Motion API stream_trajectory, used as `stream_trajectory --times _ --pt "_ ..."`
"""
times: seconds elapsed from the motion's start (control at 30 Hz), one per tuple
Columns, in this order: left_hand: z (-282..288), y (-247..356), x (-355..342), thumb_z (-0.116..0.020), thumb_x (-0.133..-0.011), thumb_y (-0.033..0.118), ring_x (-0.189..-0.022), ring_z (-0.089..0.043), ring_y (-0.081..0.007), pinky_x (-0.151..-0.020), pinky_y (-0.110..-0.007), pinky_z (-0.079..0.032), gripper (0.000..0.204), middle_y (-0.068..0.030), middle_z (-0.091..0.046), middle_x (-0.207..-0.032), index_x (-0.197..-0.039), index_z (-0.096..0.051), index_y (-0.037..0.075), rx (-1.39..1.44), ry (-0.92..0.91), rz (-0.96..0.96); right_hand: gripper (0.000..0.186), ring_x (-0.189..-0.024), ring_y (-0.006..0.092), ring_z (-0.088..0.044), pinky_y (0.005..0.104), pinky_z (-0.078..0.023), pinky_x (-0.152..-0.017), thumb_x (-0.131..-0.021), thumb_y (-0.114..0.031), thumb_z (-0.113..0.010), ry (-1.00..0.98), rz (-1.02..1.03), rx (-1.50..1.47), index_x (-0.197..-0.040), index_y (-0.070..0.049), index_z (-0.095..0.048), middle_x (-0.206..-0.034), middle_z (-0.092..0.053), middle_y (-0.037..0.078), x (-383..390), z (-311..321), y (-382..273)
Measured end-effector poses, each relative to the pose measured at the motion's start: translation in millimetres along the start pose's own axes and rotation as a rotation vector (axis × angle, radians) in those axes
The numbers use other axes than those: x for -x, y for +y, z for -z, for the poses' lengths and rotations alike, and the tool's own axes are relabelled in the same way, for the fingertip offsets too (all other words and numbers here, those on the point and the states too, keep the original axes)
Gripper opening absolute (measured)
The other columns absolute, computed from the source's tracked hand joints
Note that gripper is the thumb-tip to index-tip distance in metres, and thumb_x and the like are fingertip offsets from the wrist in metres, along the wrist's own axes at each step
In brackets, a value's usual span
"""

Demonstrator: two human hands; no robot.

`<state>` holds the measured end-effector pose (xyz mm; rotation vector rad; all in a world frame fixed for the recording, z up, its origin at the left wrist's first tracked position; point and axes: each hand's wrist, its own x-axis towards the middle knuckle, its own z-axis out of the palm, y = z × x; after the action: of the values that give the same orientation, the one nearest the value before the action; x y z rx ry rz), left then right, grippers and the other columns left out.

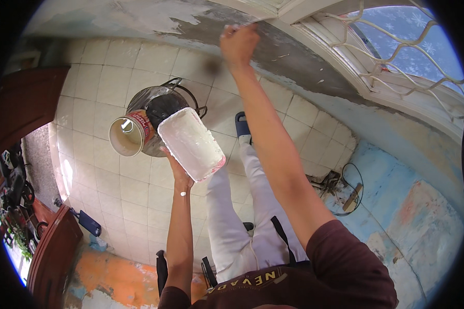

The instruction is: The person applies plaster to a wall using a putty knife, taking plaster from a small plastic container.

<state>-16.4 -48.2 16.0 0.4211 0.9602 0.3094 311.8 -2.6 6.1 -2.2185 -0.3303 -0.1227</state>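
My left hand (178, 169) holds up a rectangular white tub (192, 145) from beneath and the side. White paste coats the tub's inside, and a reddish patch shows at one corner. Most of my left fingers are hidden by the tub. My right arm stretches far forward, and my right hand (239, 44) is closed up against the wall (203, 33) below the window frame. A thin pale edge sticks out from its fingers, too small to name. Around that hand the wall has grey bare patches and smeared white plaster.
A round stool (154, 147) bears a white bucket (128, 136) and a black bag (166, 107). A barred window (397, 51) is at the upper right. Cables (358, 188) lie by the right wall. Brown doors (54, 252) stand open at left, over the tiled floor (134, 190).
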Motion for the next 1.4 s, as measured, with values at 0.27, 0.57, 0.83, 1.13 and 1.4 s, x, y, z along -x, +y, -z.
stream_trajectory --times 0.27,0.57,0.83,1.13,1.4 --pt "18 23 16 -0.023 -0.087 0.074 -0.134 -0.032 -0.0287 -0.108 -0.043 -0.034 0.085 -0.0094 -0.023 -0.151 -0.148 -0.014 0.016 0.020 0.031 -0.015 0.025 -0.081 0.0322 -0.064 0.0397 -0.050 -0.074 -0.082 -0.010 -0.060 -0.276 0.114 -0.051 -0.097 0.009 -0.053 -0.083 -0.064 0.021 38 -32 -19" --pt "9 25 15 -0.025 -0.089 0.070 -0.133 -0.033 -0.0285 -0.106 -0.044 -0.038 0.081 -0.0098 -0.025 -0.148 -0.148 -0.012 0.016 -0.067 0.036 0.012 0.023 -0.080 0.0147 -0.060 0.0286 -0.046 -0.068 -0.087 -0.011 -0.051 0.047 -0.917 -0.723 -0.107 -0.006 -0.063 -0.095 -0.064 0.005 60 37 124" --pt "45 19 1 -0.024 -0.089 0.071 -0.137 -0.026 -0.0287 -0.111 -0.042 -0.030 0.084 -0.0095 -0.019 -0.152 -0.149 -0.011 0.015 0.003 -0.127 0.030 0.025 -0.095 0.0343 -0.061 0.0409 -0.046 -0.078 -0.085 -0.008 -0.050 0.340 -0.807 -0.066 -0.105 0.006 -0.056 -0.103 -0.062 0.023 46 105 116" --pt "49 15 -3 -0.024 -0.089 0.070 -0.137 -0.026 -0.0281 -0.111 -0.040 -0.029 0.082 -0.0085 -0.019 -0.152 -0.149 -0.012 0.015 -0.016 -0.131 0.090 0.035 -0.104 0.0383 -0.053 0.0437 -0.043 -0.087 -0.088 -0.007 -0.049 0.476 -0.234 0.294 -0.121 0.003 -0.047 -0.117 -0.051 0.020 21 80 116" --pt "42 23 11 -0.024 -0.089 0.071 -0.137 -0.026 -0.0277 -0.111 -0.042 -0.029 0.082 -0.0083 -0.020 -0.152 -0.149 -0.013 0.016 -0.025 -0.108 0.082 0.053 -0.109 0.0385 -0.047 0.0455 -0.043 -0.090 -0.080 -0.007 -0.061 0.247 -0.203 0.329 -0.125 0.008 -0.036 -0.123 -0.039 0.023 21 12 27"
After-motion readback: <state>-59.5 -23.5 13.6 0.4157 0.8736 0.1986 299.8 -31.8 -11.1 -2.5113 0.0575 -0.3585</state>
